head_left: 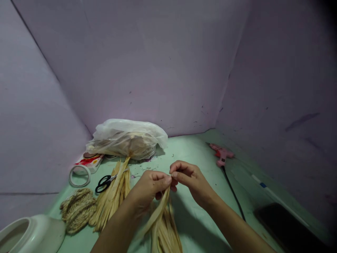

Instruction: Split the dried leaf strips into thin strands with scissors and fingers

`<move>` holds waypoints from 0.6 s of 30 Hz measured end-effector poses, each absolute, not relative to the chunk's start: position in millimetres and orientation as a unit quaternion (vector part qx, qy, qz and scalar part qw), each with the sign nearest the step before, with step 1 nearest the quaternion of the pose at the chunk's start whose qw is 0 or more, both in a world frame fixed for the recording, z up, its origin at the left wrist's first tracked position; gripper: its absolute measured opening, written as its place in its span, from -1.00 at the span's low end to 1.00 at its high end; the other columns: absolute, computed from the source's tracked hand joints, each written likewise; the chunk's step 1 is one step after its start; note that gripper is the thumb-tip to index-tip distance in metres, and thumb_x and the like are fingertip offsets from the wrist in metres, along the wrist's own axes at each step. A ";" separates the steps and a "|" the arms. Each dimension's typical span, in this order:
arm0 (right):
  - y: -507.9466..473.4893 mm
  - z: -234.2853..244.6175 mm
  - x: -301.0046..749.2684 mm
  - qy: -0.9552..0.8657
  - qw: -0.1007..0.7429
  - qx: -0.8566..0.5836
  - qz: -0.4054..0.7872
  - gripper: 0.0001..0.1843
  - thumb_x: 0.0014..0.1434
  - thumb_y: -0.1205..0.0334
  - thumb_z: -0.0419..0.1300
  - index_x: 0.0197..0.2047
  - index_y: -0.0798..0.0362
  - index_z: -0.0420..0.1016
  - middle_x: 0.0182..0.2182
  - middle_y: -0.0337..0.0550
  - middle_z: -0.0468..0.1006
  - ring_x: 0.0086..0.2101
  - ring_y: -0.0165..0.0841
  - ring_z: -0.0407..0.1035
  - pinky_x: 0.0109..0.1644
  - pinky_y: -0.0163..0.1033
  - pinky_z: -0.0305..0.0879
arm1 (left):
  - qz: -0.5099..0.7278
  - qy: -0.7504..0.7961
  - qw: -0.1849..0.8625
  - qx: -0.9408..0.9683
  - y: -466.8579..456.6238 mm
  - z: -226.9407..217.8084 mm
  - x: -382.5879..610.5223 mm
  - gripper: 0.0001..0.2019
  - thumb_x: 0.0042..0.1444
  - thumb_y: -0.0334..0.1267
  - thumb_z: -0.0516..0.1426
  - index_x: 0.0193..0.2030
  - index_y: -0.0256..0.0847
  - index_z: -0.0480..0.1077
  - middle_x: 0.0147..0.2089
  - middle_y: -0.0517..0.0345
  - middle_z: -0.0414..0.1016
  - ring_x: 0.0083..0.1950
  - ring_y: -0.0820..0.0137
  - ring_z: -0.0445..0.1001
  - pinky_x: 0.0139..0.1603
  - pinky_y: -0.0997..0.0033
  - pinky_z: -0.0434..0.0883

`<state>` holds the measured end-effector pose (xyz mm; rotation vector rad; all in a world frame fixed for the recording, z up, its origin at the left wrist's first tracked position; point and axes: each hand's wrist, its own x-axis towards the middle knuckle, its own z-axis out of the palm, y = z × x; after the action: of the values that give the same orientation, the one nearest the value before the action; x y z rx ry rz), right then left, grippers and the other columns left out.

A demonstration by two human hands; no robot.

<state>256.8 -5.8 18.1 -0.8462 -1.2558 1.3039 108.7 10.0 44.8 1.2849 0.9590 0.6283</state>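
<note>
My left hand point(151, 185) is closed around the gathered top of a bundle of pale, dried plant-fibre strips point(163, 232). The strips hang down from it past the lower edge of the view. Against its fingertips, my right hand point(193, 182) pinches at the top end of the same bundle, with thumb and forefinger together. One wider strip bends away to the left below the grip. Left of my left arm lies a second bundle of dried strips point(121, 186), and black-handled scissors point(104, 183) rest across it.
A plastic bag point(129, 138) of fibre material sits against the wall. On the left are a roll of tape point(79, 175), a red-and-white box point(91, 162), braided cord point(79, 210) and a white ceramic vessel point(46, 233). A pink glue gun point(223, 154) with a black cord and a dark phone-like slab point(286, 228) lie right.
</note>
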 end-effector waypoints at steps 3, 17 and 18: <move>-7.1 18.8 252.8 -0.556 0.545 -0.423 0.464 -0.97 -0.09 0.36 0.10 -0.52 0.10 0.34 -0.63 -0.28 0.35 -0.54 -0.45 0.23 -0.39 -0.31 0.16 | 0.288 0.452 0.627 0.566 7.4 42.4 114.4 -0.76 -0.28 -0.15 0.17 -0.66 -0.33 0.37 -0.70 0.25 0.23 -0.65 0.61 0.01 -0.61 0.54 -0.05; -8.6 16.9 254.8 -0.596 0.428 -0.610 0.299 -0.73 -0.04 0.32 -0.08 -0.65 0.05 0.36 -0.68 -0.24 0.36 -0.61 -0.43 0.16 -0.52 -0.33 0.00 | 0.317 0.454 0.030 0.832 -17.6 19.0 131.2 -0.81 -0.08 -0.47 -0.01 -0.59 -0.26 0.37 -0.55 0.09 0.38 -0.45 0.39 0.29 -0.42 0.40 0.12; -6.3 17.8 258.6 -0.582 0.457 -0.579 0.342 -0.71 -0.02 0.31 -0.10 -0.57 0.05 0.41 -0.63 -0.22 0.42 -0.60 -0.43 0.19 -0.50 -0.32 0.06 | 0.320 0.479 0.115 0.810 -13.5 22.2 129.0 -0.81 -0.06 -0.42 0.00 -0.58 -0.26 0.38 -0.55 0.11 0.38 -0.46 0.41 0.29 -0.42 0.42 0.13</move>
<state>258.6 -6.3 17.8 -1.4265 -1.4346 0.8419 129.0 -13.5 22.2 2.3726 1.4028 0.9370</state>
